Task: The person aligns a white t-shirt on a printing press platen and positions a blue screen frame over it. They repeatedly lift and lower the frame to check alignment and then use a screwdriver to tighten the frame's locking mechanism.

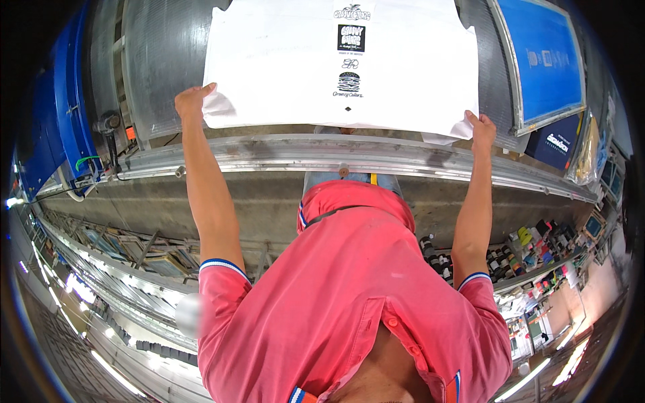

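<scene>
A white shirt panel (pixel 282 67) is stretched out flat over the dark table top, with curved cut-outs at its sides. Several black prints run down its middle, among them a burger drawing (pixel 349 82). My left hand (pixel 192 101) pinches its near left corner, where the cloth folds. At the near right corner my right hand (pixel 482 127) grips the cloth between thumb and fingers, bunching it slightly. The near edge hangs close to the table's metal rail (pixel 282 153).
On the right lies a blue printing screen in a metal frame (pixel 544 60), beside a dark blue box (pixel 555 140) and a clear plastic bag (pixel 587 151). A dark tool with a cable (pixel 107 127) hangs at the left rail, near a blue metal panel (pixel 57 101). Several bottles (pixel 504 260) stand behind me.
</scene>
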Motion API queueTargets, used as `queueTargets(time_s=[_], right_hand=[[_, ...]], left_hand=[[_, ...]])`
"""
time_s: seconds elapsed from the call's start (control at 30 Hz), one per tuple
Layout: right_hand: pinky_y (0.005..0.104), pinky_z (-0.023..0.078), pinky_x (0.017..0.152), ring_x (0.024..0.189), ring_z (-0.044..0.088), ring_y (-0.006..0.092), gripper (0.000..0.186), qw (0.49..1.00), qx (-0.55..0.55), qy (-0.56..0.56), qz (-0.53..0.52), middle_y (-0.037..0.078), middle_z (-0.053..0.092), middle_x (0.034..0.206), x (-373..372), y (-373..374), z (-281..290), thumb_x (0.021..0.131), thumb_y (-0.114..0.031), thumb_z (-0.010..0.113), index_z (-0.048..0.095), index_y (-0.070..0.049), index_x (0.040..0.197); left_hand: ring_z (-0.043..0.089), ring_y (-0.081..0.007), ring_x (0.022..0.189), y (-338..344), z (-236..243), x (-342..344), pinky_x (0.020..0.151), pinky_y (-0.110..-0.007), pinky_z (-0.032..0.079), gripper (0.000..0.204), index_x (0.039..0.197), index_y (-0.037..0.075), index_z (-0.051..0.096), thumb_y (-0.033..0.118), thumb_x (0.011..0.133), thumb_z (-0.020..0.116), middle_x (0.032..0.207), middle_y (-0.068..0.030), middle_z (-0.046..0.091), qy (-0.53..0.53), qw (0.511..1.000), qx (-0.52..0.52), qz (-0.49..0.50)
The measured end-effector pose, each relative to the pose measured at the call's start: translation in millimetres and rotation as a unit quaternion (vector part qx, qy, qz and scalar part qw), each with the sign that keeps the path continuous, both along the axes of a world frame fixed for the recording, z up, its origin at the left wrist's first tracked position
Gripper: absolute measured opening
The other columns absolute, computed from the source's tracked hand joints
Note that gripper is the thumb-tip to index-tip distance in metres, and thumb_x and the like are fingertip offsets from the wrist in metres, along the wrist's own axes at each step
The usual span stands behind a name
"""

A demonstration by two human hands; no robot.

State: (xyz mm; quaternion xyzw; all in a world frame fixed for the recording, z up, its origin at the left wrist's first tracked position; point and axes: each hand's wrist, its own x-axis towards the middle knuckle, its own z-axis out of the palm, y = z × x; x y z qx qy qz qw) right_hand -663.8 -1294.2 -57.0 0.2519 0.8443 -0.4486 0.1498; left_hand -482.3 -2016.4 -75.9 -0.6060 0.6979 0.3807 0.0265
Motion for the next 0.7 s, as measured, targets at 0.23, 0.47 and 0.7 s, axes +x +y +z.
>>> queueTargets(time_s=[0.23, 0.47, 0.7], right_hand=[[0.0262, 0.043, 0.063, 0.068, 0.056, 0.0096, 0.024, 1.000, 0.023, 0.005, 0.000, 0.004, 0.068, 0.080, 0.8, 0.3, 1.7, 0.080, -0.015, 0.084, 0.071, 0.004, 0.089], [0.0270, 0.041, 0.061, 0.066, 0.054, 0.0095, 0.025, 0.998, 0.063, -0.014, 0.006, 0.003, 0.067, 0.076, 0.1, -10.5, 15.8, 0.080, -0.017, 0.084, 0.072, 0.004, 0.086], [0.0294, 0.043, 0.061, 0.065, 0.055, 0.0111, 0.027, 0.999, 0.042, -0.001, 0.011, 0.004, 0.067, 0.074, 0.2, 1.0, 5.3, 0.077, -0.019, 0.085, 0.071, 0.004, 0.083]], left_hand=[[0.067, -0.0262, 0.100, -0.1, -1.7, 0.2, 0.088, -0.035, 0.051, 0.056, 0.101, -0.004, 0.074, 0.022, 0.058, 0.099, 0.107, -0.0170, 0.073, 0.006, 1.000, -0.003, -0.012], [0.067, -0.0269, 0.100, 0.6, -3.4, -1.2, 0.089, -0.035, 0.051, 0.055, 0.102, -0.004, 0.074, 0.021, 0.059, 0.098, 0.108, -0.0172, 0.073, -0.011, 1.000, -0.012, -0.020], [0.067, -0.0276, 0.101, 10.7, 6.3, -9.0, 0.089, -0.036, 0.052, 0.053, 0.104, -0.004, 0.073, 0.019, 0.062, 0.097, 0.110, -0.0175, 0.072, -0.025, 0.999, -0.016, -0.020]])
